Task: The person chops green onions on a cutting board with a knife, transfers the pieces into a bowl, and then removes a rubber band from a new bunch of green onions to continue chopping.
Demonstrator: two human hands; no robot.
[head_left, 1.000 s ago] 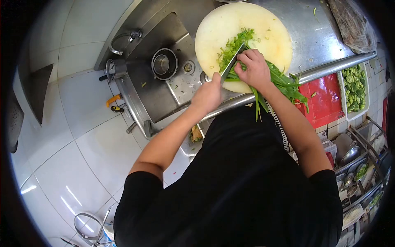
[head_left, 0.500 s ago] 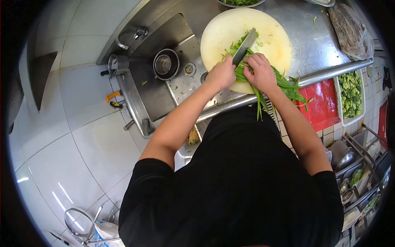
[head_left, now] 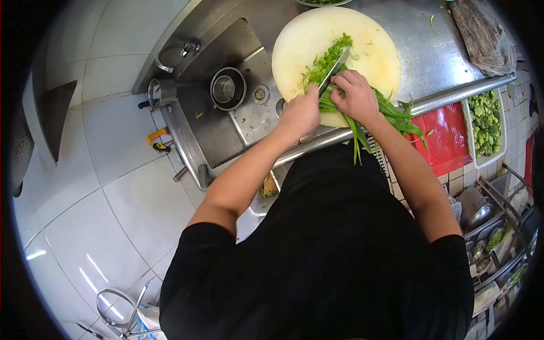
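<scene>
My left hand (head_left: 303,115) is closed round the handle of a knife (head_left: 335,69), its blade angled up and right over the round, pale cutting board (head_left: 300,34). Chopped green pieces (head_left: 328,56) lie along the far side of the blade. With bent fingers my right hand (head_left: 357,97) presses a bunch of long leafy greens (head_left: 391,116) onto the board, close beside the blade. The leaves and stalks hang over the counter's front edge. Part of the bunch is hidden under my right hand.
Left of the board is a metal sink (head_left: 212,130) with nested round pots (head_left: 228,89) and a tap (head_left: 184,48). On the right are a plastic-wrapped bundle (head_left: 486,39), a red tray (head_left: 445,139) and a white bin of green florets (head_left: 487,127). The counter has a raised metal rim (head_left: 453,93).
The knife has turned, so its blade now shows narrower, and my left hand has shifted slightly left. More chopped greens show beyond the blade. My right hand has hardly moved.
</scene>
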